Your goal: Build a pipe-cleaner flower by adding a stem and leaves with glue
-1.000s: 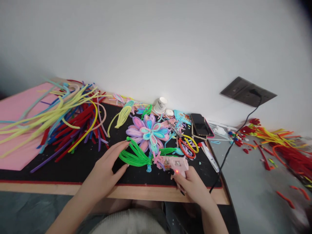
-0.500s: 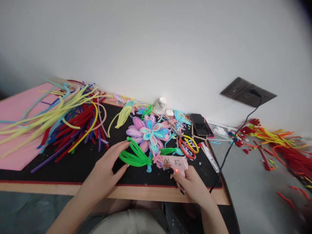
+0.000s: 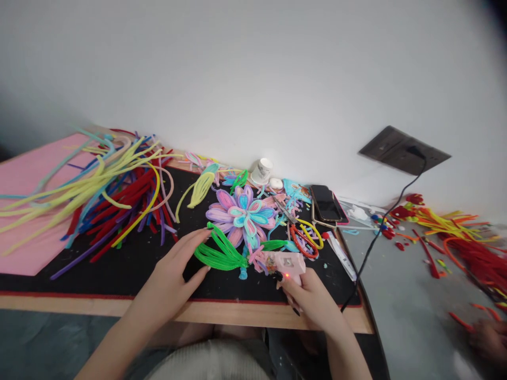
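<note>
My right hand [image 3: 307, 295] is wrapped round the handle of a pink hot glue gun [image 3: 291, 263], whose small red light glows. Its nozzle points left, at the base of a green leaf [image 3: 222, 250] made of looped pipe cleaners. My left hand [image 3: 180, 264] holds that leaf by its outer edge, thumb below and fingers above. Right behind it lies a large pipe-cleaner flower [image 3: 241, 215] with purple, pink and blue petals. A short blue stem end [image 3: 243, 273] sticks out below the leaf's base. The nozzle tip is hard to make out among pink pipe-cleaner pieces.
Loose pipe cleaners [image 3: 119, 195] heap up at left over pink paper [image 3: 24, 253]. Behind the flower stand a paper cup [image 3: 262, 171], scissors [image 3: 285, 209] and a phone [image 3: 327, 203]. A black cord [image 3: 370, 248] runs to the wall socket [image 3: 402, 149]. Another person's hand [image 3: 489, 338] shows at lower right.
Another person's hand has come into view at the lower right edge. My hands, the leaf and the glue gun have hardly moved.
</note>
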{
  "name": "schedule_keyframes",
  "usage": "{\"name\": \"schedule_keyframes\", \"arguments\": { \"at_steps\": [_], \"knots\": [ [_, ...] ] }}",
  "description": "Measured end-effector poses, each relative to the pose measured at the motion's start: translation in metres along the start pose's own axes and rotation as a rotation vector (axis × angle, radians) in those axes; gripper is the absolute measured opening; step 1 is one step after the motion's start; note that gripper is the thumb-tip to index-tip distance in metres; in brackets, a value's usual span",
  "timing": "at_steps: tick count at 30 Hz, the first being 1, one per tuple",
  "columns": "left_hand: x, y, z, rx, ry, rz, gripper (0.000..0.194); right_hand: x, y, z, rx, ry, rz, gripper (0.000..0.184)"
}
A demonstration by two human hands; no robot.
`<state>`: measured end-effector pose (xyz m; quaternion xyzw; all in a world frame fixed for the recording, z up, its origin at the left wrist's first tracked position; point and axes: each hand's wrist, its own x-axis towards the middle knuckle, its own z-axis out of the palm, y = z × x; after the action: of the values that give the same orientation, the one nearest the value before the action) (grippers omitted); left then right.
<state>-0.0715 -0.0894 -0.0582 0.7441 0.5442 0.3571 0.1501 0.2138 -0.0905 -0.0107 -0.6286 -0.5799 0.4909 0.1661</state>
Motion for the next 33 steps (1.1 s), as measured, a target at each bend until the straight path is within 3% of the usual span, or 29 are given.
{"name": "schedule_keyframes", "arguments": {
  "at_steps": [8, 15, 22, 33],
  "knots": [
    [0.0, 0.0, 0.0, 0.001, -0.01, -0.009, 0.05, -0.003, 0.002, 0.0, -0.002, -0.008, 0.011, 0.026],
    [0.001, 0.001, -0.001, -0.003, -0.012, -0.013, 0.049, -0.014, -0.014, -0.001, -0.055, -0.011, -0.001, 0.019],
    [0.0, 0.001, 0.0, -0.002, -0.013, -0.02, 0.049, -0.021, -0.02, 0.001, -0.225, 0.118, -0.131, 0.017],
    [0.0, 0.001, -0.001, -0.007, -0.02, -0.024, 0.049, -0.021, -0.023, 0.002, -0.247, 0.101, -0.17, 0.018]
  ]
}}
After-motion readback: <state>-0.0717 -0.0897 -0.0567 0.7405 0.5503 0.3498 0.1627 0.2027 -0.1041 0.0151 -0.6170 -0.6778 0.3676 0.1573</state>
